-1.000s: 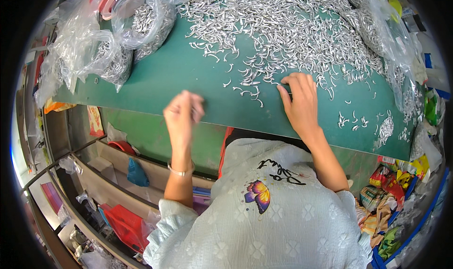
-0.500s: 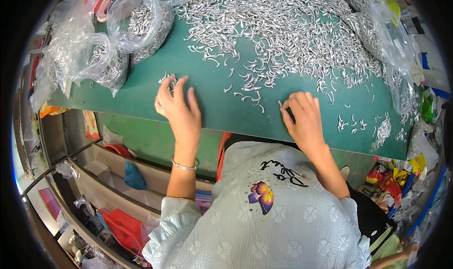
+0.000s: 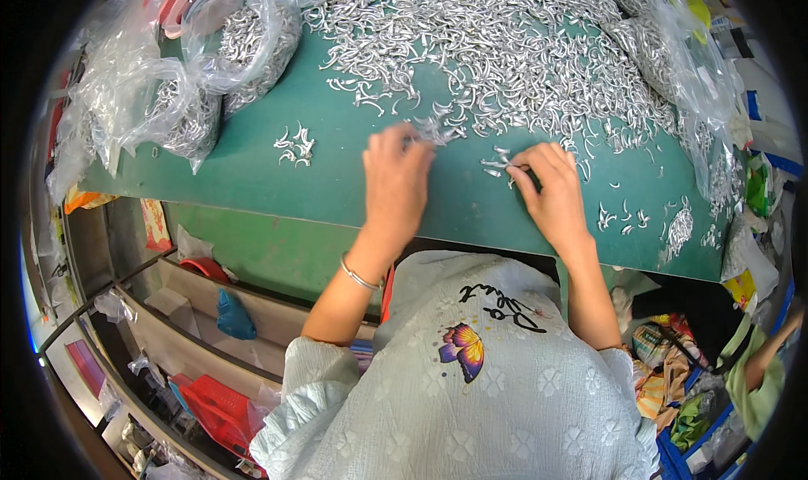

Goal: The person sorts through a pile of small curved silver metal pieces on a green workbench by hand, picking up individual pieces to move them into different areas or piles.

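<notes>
Nearest the camera: pale shirt point(image 3: 471, 396) with a butterfly print; both forearms come up from it onto the green table point(image 3: 278, 185).

Left hand point(image 3: 396, 185): palm down on the table, fingers together and nearly flat, tips at the near edge of the pile point(image 3: 505, 51) of small bent silver metal pieces. Tips touch a few loose pieces there; cannot tell whether any are gripped. Thin bangle point(image 3: 360, 275) on the wrist.

Right hand point(image 3: 551, 194): just right of the left hand, apart from it. Fingers curled in, thumb and forefinger pinched on a small cluster point(image 3: 497, 162) of the metal pieces lying on the table at its fingertips.

Left of the hands, well apart: a little separate group point(image 3: 296, 143) of pieces on bare table. Right of the right hand: a few scattered pieces point(image 3: 623, 215).

Farther back: the pile covers most of the far half of the table.

Far left: clear plastic bags point(image 3: 202, 84) holding more of the same pieces. Far right: another clear bag point(image 3: 682, 59) with pieces along the table edge.
</notes>
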Motion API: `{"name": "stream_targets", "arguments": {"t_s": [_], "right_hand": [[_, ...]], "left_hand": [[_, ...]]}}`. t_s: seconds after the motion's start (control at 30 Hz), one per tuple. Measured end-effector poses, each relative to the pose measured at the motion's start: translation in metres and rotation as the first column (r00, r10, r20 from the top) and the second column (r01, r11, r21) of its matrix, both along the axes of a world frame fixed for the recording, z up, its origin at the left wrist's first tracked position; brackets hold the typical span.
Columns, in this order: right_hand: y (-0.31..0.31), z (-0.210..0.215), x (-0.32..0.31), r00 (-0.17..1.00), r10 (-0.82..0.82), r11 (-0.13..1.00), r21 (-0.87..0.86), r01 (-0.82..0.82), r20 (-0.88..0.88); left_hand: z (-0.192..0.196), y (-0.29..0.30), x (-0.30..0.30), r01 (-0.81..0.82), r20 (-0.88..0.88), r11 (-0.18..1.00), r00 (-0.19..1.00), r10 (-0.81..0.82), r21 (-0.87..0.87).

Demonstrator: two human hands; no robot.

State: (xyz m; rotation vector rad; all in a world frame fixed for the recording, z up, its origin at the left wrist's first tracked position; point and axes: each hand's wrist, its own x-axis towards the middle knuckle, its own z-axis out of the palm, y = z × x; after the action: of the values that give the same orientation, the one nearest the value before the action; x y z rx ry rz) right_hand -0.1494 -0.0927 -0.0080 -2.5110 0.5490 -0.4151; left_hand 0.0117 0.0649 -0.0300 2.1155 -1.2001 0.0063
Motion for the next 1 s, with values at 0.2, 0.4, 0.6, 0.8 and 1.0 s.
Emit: {"name": "stream_targets", "arguments": {"t_s": [0.2, 0.4, 0.6, 0.8, 1.0], "right_hand": [[0.002, 0.002, 0.001, 0.977, -0.116, 0.993, 0.011, 0.116, 0.177], [-0.002, -0.002, 0.009, 0.994, -0.071, 0.996, -0.048, 0.075, 0.083], [-0.002, 0.008, -0.012, 0.986, -0.168, 0.984, -0.064, 0.168, 0.012], [0.012, 0.004, 0.0, 0.988, -0.148, 0.98, -0.14, 0.141, -0.035], [0.02, 0.008, -0.004, 0.997, 0.077, 0.981, 0.178, -0.078, 0.015]], "left_hand": [[0.014, -0.003, -0.017, 0.097, -0.039, 0.994, 0.994, -0.1, -0.056], [0.012, -0.026, -0.051, 0.174, -0.156, 0.985, 0.972, -0.174, -0.014], [0.006, -0.018, -0.045, 0.159, -0.158, 0.987, 0.975, -0.157, 0.001], [0.007, -0.005, -0.044, 0.208, -0.179, 0.977, 0.96, -0.214, -0.054], [0.007, 0.002, -0.046, 0.265, -0.231, 0.958, 0.931, -0.283, -0.106]]}}
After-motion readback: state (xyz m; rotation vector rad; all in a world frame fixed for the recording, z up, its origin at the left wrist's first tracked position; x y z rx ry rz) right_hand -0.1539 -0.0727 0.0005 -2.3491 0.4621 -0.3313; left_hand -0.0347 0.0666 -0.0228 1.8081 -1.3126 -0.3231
